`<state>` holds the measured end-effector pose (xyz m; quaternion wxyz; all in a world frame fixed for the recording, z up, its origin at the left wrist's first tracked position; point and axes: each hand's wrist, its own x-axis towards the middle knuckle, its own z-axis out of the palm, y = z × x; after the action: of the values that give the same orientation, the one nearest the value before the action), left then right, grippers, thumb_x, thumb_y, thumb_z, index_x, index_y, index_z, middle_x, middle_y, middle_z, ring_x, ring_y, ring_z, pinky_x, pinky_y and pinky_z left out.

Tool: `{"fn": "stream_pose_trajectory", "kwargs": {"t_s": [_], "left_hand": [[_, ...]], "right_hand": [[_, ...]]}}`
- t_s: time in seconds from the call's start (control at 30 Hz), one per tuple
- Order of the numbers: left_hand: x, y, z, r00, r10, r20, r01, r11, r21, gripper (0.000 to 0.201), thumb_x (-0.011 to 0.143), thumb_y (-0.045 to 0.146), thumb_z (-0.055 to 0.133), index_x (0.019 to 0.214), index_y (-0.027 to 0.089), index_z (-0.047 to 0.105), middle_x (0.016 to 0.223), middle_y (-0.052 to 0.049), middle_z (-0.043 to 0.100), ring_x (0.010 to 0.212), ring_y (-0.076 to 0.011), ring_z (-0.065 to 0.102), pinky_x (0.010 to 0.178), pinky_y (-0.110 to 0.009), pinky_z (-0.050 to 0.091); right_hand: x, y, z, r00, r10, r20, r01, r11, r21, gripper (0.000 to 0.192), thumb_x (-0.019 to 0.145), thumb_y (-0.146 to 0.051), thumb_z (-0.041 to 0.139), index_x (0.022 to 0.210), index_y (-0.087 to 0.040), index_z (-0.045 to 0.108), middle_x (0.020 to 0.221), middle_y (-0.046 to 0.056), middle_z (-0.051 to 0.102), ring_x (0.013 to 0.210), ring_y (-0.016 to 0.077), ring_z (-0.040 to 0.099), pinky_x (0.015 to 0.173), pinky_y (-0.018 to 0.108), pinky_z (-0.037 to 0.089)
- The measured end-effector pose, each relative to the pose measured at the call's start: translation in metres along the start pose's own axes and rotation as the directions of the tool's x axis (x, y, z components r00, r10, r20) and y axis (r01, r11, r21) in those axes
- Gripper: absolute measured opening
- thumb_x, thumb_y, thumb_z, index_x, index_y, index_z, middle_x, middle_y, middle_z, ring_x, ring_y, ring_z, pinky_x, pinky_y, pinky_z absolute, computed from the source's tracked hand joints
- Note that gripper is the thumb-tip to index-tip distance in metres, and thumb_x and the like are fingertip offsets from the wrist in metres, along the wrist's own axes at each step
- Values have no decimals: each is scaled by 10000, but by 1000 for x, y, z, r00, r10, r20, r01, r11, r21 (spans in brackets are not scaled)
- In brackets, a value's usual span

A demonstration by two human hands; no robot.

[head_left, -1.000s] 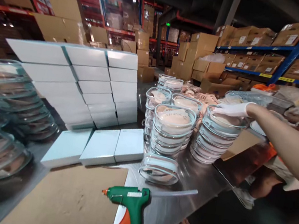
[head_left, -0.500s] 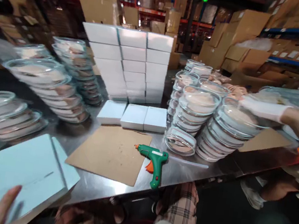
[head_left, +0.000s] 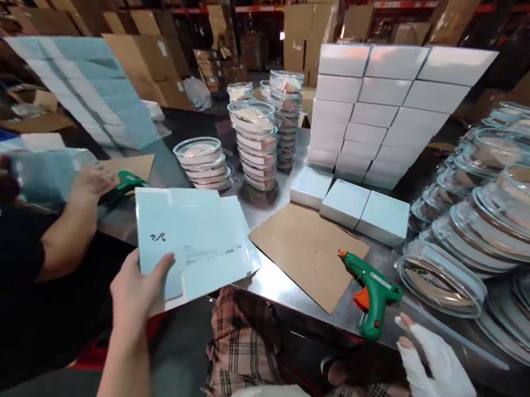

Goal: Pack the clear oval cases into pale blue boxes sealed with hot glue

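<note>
My left hand point(head_left: 139, 292) grips the near left edge of a light-blue folded-flat carton point(head_left: 210, 233), thumb on top and the other fingers mostly hidden beneath. The carton has small dark print and lies tilted over the table's near edge. My right hand point(head_left: 440, 387), in a white glove with some fingertips bare, is held low at the right with fingers apart and nothing in it. Just left of it lies a green glue gun point(head_left: 373, 291) with an orange trigger, its nozzle over a brown cardboard sheet point(head_left: 307, 248).
White boxes point(head_left: 365, 210) lie behind the cardboard, before a tall box stack point(head_left: 378, 109). Lidded glass containers stand in stacks left point(head_left: 253, 144) and right point(head_left: 502, 214). A clear glue stick point(head_left: 458, 333) lies by the front edge. A co-worker's hand point(head_left: 93, 179) is at the left, near another green glue gun point(head_left: 128, 183).
The view has swung left. My left hand, spread over the light-blue cartons before, now grips one. My right hand is now low near the glue gun; no gloved hand shows at the right stacks.
</note>
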<state>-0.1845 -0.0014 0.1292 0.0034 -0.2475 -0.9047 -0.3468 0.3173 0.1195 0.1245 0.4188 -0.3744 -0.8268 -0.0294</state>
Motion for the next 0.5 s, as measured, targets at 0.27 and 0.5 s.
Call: {"fn": "stream_pose_trajectory", "kwargs": {"t_s": [0.27, 0.5], "left_hand": [[-120, 44, -5, 658, 567, 495, -327, 808, -491, 384, 930, 534, 646, 1055, 199, 786, 993, -55, 816, 832, -204, 763, 671, -201, 584], [-122, 20, 21, 498, 677, 542, -398, 734, -551, 327, 967, 469, 602, 991, 211, 800, 959, -83, 827, 855, -210, 797, 756, -214, 612]], "right_hand": [[85, -72, 32, 965, -250, -83, 257, 962, 93, 283, 960, -188, 657, 1225, -286, 646, 1151, 68, 763, 1118, 259, 700, 973, 445, 572], [43, -64, 44, 978, 63, 199, -142, 899, 414, 220, 966, -321, 659, 1162, -230, 705, 1033, 87, 764, 961, 238, 716, 891, 402, 585]]}}
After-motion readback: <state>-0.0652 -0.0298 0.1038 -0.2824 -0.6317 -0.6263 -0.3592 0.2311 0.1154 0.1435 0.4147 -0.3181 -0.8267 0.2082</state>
